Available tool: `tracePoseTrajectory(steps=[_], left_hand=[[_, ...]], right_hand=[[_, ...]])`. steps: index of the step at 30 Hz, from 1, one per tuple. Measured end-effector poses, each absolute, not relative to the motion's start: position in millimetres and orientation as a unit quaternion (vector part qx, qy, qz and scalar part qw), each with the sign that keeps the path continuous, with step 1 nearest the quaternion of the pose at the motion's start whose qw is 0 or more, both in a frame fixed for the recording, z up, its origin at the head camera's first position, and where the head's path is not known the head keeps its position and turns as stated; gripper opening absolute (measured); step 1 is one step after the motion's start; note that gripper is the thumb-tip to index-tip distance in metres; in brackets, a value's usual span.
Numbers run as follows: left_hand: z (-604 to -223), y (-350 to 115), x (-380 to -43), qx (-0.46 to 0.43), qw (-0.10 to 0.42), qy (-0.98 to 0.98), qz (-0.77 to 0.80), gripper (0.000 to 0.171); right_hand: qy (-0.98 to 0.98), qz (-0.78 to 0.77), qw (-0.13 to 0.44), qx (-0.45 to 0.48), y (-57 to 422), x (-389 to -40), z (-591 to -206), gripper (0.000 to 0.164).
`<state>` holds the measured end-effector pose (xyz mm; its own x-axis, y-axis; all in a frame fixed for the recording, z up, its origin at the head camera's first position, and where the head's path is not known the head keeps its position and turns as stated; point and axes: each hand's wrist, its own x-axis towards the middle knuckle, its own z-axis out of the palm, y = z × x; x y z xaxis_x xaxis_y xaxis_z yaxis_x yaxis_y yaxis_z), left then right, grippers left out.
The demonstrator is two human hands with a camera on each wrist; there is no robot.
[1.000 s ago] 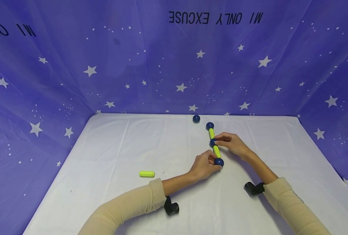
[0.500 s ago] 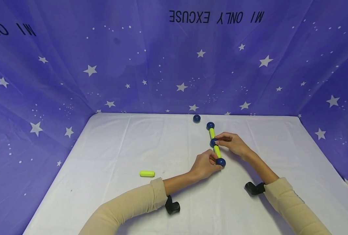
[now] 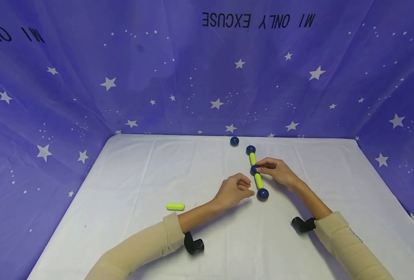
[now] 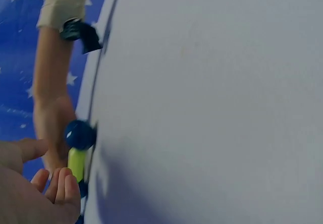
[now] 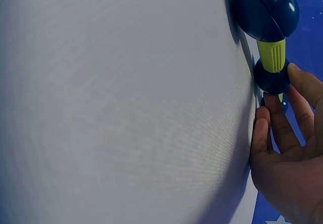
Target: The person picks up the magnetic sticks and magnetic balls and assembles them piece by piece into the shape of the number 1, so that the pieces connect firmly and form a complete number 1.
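Note:
A chain of blue balls and yellow-green ribbed rods lies on the white cloth, running from back to front. My right hand (image 3: pixel 278 172) pinches its middle blue ball (image 5: pixel 271 78) between thumb and fingers. The near rod (image 3: pixel 259 181) joins that ball to the front blue ball (image 3: pixel 262 194); the far rod (image 3: pixel 252 158) leads to the back blue ball (image 3: pixel 250 150). Just left of the front ball, my left hand (image 3: pixel 232 190) holds nothing, its thumb and fingers apart. In the left wrist view the front ball (image 4: pixel 80 134) shows beyond those fingertips.
One loose blue ball (image 3: pixel 234 141) sits near the table's back edge. A single yellow-green rod (image 3: pixel 175 207) lies on the white tablecloth (image 3: pixel 133 233) to the left. Purple star-patterned curtain (image 3: pixel 179 77) encloses the back and sides.
My left hand has let go of the front ball and drawn back to the left. The right hand keeps its pinch on the middle ball, and the chain has hardly shifted.

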<state>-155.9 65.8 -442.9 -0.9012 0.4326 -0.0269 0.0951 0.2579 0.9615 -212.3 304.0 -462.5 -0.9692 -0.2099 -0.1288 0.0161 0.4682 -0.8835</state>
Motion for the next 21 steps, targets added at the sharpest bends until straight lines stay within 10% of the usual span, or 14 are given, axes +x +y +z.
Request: tracePoseTrajectory(steps=[21], left_hand=[[-418,-72,-144,0.212,0.121,0.824,0.512,0.031]], right_hand=[[0.849,-0.513,0.116,-0.044,303,-211,-460,0.036]])
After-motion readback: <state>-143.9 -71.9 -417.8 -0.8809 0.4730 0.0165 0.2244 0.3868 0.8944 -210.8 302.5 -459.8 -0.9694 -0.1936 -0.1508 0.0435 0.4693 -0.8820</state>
